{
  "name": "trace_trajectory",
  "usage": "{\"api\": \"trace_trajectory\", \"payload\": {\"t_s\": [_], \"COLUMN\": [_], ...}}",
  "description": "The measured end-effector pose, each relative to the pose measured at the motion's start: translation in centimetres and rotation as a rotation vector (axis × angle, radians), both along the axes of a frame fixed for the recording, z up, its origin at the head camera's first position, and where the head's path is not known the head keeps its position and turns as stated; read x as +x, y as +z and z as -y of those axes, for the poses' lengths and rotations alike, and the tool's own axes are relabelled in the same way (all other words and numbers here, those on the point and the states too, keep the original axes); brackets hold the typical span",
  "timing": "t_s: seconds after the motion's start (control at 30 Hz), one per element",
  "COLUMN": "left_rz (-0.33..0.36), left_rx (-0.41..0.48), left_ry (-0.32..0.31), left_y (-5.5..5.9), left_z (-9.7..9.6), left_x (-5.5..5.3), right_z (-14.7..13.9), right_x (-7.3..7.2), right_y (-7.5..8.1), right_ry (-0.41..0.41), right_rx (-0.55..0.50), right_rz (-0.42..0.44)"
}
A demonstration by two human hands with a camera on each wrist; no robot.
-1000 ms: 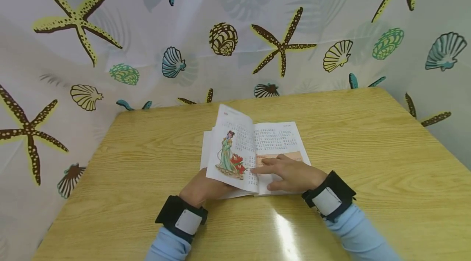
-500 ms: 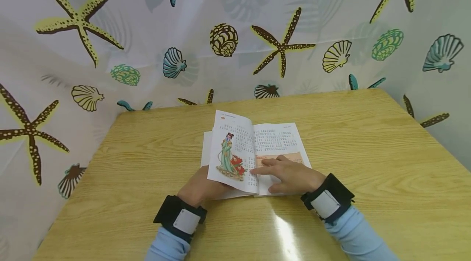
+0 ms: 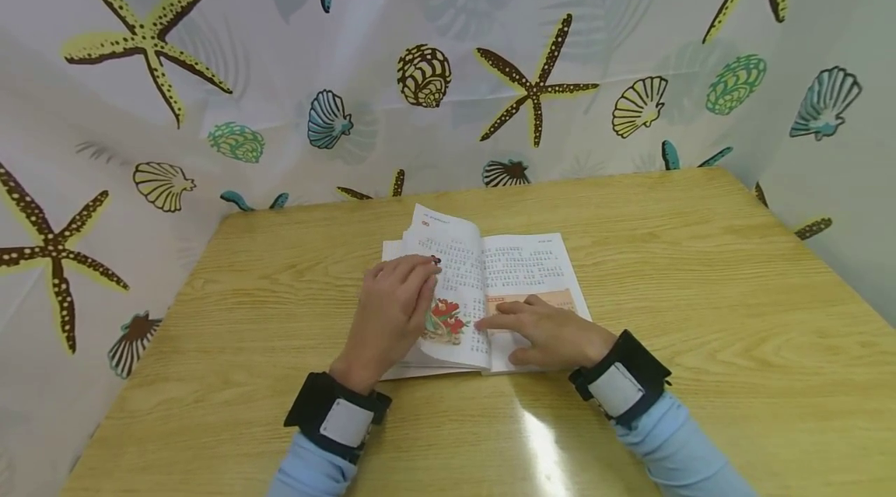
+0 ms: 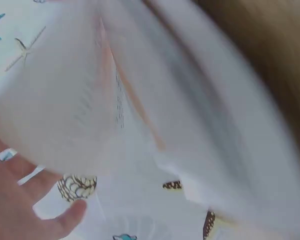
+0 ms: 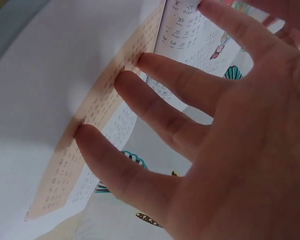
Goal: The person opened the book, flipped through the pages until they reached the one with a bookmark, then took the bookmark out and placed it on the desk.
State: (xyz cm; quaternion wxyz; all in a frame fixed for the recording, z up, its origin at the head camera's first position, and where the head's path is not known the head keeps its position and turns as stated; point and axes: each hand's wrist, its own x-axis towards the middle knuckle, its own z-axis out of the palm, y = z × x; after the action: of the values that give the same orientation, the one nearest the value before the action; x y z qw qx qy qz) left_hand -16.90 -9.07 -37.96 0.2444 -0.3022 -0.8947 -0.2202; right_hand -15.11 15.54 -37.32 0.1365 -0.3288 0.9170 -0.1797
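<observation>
An open book (image 3: 526, 260) with printed text lies on the wooden table. Its left page (image 3: 453, 246) carries a coloured figure and red flowers (image 3: 445, 310), partly covered by my left hand (image 3: 392, 310). That hand lies over this page with its fingers extended and lightly bent; whether they touch the paper is unclear. In the left wrist view the book's pages (image 4: 60, 95) stand beside the spread fingers, and part is blurred. My right hand (image 3: 549, 334) rests on the right page, fingertips on an orange text panel (image 5: 97, 100) and one finger reaching across the spine.
The wooden table (image 3: 294, 264) extends on both sides of the book. Behind it hangs a pale curtain (image 3: 378, 30) printed with starfish and shells. Each wrist wears a black strap (image 3: 619, 376).
My left hand has come out from beneath the raised left page and moved up over its top, covering most of the figure. The right hand stays in place.
</observation>
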Motion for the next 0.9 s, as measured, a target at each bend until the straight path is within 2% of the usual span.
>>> {"api": "trace_trajectory", "payload": {"t_s": [0.03, 0.1, 0.2, 0.27, 0.33, 0.5, 0.7, 0.8, 0.9], "left_rz": [0.038, 0.168, 0.448, 0.602, 0.686, 0.715, 0.722, 0.71, 0.696], "left_rx": [-0.053, -0.174, -0.315, -0.359, -0.361, -0.345, -0.323, -0.315, -0.321], "left_ry": [-0.019, -0.07, -0.134, -0.145, -0.135, -0.118, -0.111, -0.116, -0.123], "left_y": [0.0, -0.2, -0.6, -0.9, -1.1, -1.1, -1.1, -1.1, -1.1], "left_z": [-0.1, -0.4, -0.7, -0.9, -1.0, -1.0, -1.0, -1.0, -1.0], "left_x": [0.2, 0.5, 0.8, 0.9, 0.9, 0.9, 1.1, 1.1, 1.0], "right_z": [0.0, 0.0, 0.0, -0.1, -0.1, -0.1, -1.2, -2.7, -4.2], "right_x": [0.0, 0.0, -0.1, -0.1, -0.1, -0.1, -0.6, -1.1, -1.4], "right_y": [0.0, 0.0, -0.1, -0.1, -0.1, -0.1, -0.3, -0.3, 0.0], "right_ry": [-0.002, -0.001, 0.001, 0.005, 0.005, -0.024, -0.171, -0.249, -0.334], "right_rx": [0.003, 0.004, 0.002, 0.003, 0.01, 0.022, 0.159, 0.206, 0.209], "right_rz": [0.004, 0.009, 0.003, -0.009, -0.019, -0.03, -0.085, -0.061, 0.003]}}
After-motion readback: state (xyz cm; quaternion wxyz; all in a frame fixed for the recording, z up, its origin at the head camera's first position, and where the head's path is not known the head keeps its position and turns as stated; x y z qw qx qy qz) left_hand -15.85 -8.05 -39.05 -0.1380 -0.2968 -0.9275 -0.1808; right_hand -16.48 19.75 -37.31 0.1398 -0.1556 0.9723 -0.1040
